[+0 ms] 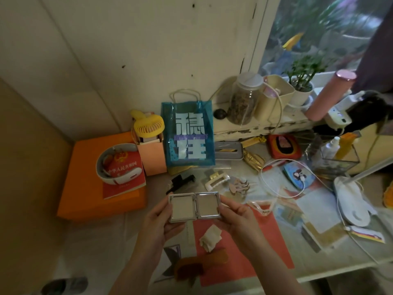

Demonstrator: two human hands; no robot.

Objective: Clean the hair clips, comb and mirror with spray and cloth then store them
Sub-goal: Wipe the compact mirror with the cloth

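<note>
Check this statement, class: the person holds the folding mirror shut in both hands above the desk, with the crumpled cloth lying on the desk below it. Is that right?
Not quite. The head view shows the folding mirror held open, both panels facing up, the left hand gripping one side and the right hand the other. The rest stands: the crumpled cloth lies on the desk below it.

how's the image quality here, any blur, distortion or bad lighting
Head view: dim indoor light, brightest at the window, where the plants outside smear into blur; wide-angle bending curves the wall lines and desk edge; the open mirror held by the left hand and right hand reads fairly sharp, with dull, glare-free panes; corners are dark and soft.
</note>
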